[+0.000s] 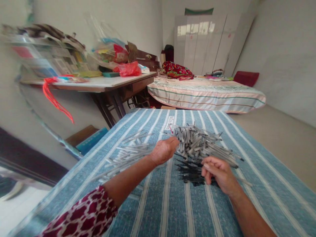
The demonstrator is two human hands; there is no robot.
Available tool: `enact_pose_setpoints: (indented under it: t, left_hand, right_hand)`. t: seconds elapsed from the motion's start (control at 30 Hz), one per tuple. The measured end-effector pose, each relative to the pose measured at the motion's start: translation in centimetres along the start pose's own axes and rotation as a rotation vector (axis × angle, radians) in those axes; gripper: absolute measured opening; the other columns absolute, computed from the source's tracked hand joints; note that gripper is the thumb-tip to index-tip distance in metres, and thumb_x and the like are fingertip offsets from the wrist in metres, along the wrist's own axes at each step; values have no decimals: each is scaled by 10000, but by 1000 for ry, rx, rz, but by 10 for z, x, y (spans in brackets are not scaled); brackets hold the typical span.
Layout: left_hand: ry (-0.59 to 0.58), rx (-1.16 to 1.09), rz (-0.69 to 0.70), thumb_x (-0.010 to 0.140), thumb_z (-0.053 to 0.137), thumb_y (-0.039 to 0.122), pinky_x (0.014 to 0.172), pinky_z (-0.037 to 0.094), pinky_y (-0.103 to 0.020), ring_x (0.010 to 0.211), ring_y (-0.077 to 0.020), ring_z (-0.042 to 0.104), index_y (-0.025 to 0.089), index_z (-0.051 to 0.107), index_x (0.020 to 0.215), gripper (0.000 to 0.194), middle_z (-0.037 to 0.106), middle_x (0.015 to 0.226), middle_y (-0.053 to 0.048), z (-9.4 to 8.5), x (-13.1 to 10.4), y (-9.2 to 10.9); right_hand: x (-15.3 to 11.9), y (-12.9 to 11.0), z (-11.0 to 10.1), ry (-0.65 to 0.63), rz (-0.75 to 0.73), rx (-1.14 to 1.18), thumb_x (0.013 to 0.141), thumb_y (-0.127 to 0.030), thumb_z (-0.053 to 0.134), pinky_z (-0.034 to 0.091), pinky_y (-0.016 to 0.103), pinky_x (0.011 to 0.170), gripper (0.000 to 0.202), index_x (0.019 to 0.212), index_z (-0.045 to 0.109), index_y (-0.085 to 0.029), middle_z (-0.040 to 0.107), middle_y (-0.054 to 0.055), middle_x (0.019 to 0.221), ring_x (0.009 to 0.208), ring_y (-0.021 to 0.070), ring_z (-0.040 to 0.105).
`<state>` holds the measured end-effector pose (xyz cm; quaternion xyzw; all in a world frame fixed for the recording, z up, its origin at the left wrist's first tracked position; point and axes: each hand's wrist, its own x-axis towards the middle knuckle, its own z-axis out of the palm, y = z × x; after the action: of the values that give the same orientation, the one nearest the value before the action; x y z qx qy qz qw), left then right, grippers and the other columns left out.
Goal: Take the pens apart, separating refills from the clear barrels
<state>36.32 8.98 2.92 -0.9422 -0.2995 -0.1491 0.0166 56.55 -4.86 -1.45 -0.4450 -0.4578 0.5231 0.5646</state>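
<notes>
My left hand (166, 150) is closed, its fingertips at the left edge of a heap of grey, slim pens (195, 140). Whatever those fingers hold, if anything, is too small to make out. Thumb and curled fingers together, my right hand (218, 172) is at the right side of a pile of thin black sticks (189, 171), which look like pen refills. Its grip hides anything in it. Pale, translucent pen tubes (128, 154) lie spread to the left, partly behind my left forearm. A paper label (169, 123) with printed letters lies behind my left hand.
A blue striped cloth (153, 204) covers the table. On the left stands a sewing table (98, 84) loaded with plastic bags and a red cord (58, 102). Behind are a bed (207, 93) and a white wardrobe (204, 42). A blue box (91, 141) sits beside the table.
</notes>
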Motion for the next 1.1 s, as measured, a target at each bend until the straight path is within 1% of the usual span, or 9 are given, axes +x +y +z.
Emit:
enact_pose_setpoints:
  t: [0.1,0.2,0.47,0.57,0.67,0.77,0.87,1.03,1.1]
  left_hand:
    - [29,-77,60,884,376,203,891,439,-222,1054,-133,542,171,527,1051,227,591,1105,-68,9,-27,25]
    - [91,-185,68,878,364,167,908,449,-266,1086,-156,533,156,518,1074,250,549,1186,-104,18,-46,33]
    - [130,-229,-5,876,368,180,891,471,-309,1043,-176,564,158,517,1076,251,580,1131,-100,25,-68,-1]
    - [177,-234,-92,872,376,195,883,470,-322,1035,-200,569,153,524,1067,249,591,1106,-111,19,-72,-2]
    - [226,-317,-175,863,412,220,870,463,-285,982,-181,592,174,541,1033,218,625,1039,-86,12,-74,12]
    - [218,-420,-174,851,443,234,793,477,-246,877,-159,619,191,557,984,180,654,930,-58,5,-75,28]
    - [244,-429,-190,844,438,227,740,473,-233,803,-147,622,190,567,896,143,653,848,-43,0,-78,31]
    - [374,-343,-423,788,497,259,602,462,-230,578,-131,594,193,561,758,97,622,646,8,-19,-80,20]
    - [422,-411,-517,767,528,267,588,463,-236,561,-137,596,192,576,750,91,627,622,10,-30,-77,22]
  right_hand:
    - [0,1,0,0,5,-27,783,-328,597,373,169,364,200,818,568,-133,630,15,579,359,85,524]
    - [0,1,1,4,10,-49,779,-332,602,368,170,360,206,816,570,-132,628,14,575,353,85,521]
    - [0,-2,1,-5,24,-74,780,-347,595,366,169,365,214,816,573,-138,625,7,580,360,82,521]
    - [1,-1,2,-6,24,-81,771,-360,598,369,177,365,229,820,574,-138,625,9,578,358,87,519]
    - [1,-2,4,-9,23,-86,763,-379,597,362,183,362,247,810,574,-138,622,11,572,351,89,513]
    - [1,-3,6,-5,25,-102,749,-395,608,358,189,355,263,789,574,-138,617,9,557,339,94,507]
    - [1,-3,6,-2,19,-97,748,-398,609,359,191,352,265,794,574,-139,615,6,553,337,97,508]
    - [0,-4,6,-9,27,-105,765,-386,598,371,190,371,252,816,573,-141,625,9,585,359,91,514]
    - [-1,-5,8,-17,21,-115,764,-383,603,373,187,370,248,811,572,-142,624,7,581,358,89,512]
